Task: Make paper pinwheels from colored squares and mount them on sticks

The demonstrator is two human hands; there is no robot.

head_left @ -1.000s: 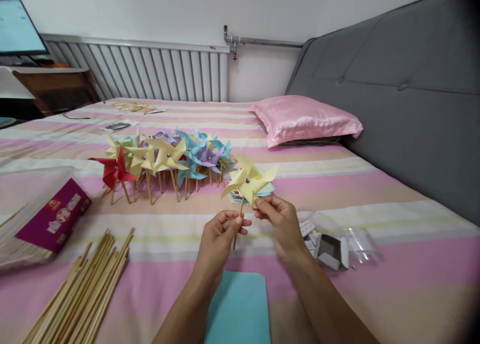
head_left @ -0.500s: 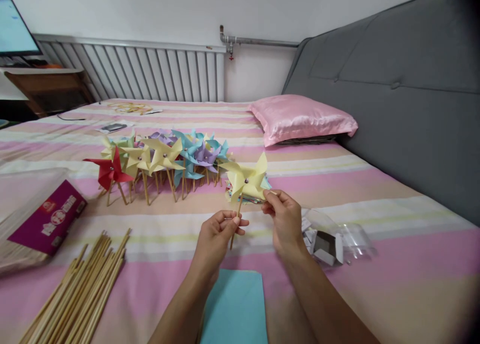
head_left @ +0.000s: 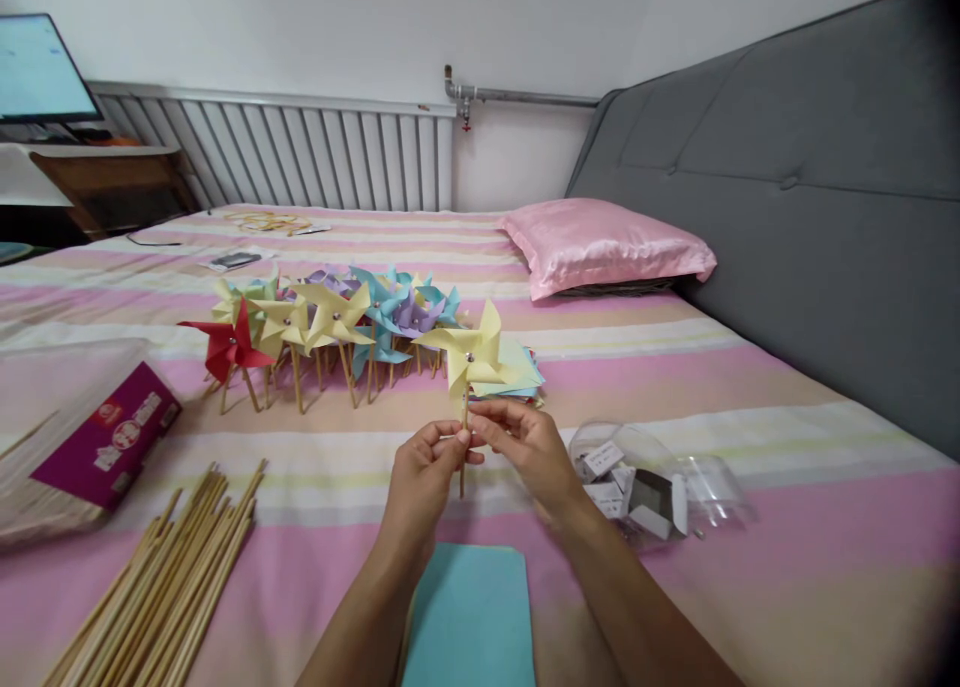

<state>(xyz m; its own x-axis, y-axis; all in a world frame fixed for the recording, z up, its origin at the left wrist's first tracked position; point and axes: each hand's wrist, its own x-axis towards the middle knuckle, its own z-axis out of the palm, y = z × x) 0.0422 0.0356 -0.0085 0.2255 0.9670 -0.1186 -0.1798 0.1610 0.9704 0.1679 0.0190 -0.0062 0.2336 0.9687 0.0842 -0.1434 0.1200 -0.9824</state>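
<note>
Left hand (head_left: 424, 467): your fingers pinch the pinwheel (head_left: 474, 355) stick tight.
Right hand (head_left: 529, 449): your fingers pinch it too, just beside the left ones.
Pinwheel: yellow, upright above your fingers.

A yellow paper pinwheel (head_left: 471, 357) stands upright on its thin wooden stick.

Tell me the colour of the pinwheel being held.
The pinwheel is pale yellow, clearest in the head view.
</note>
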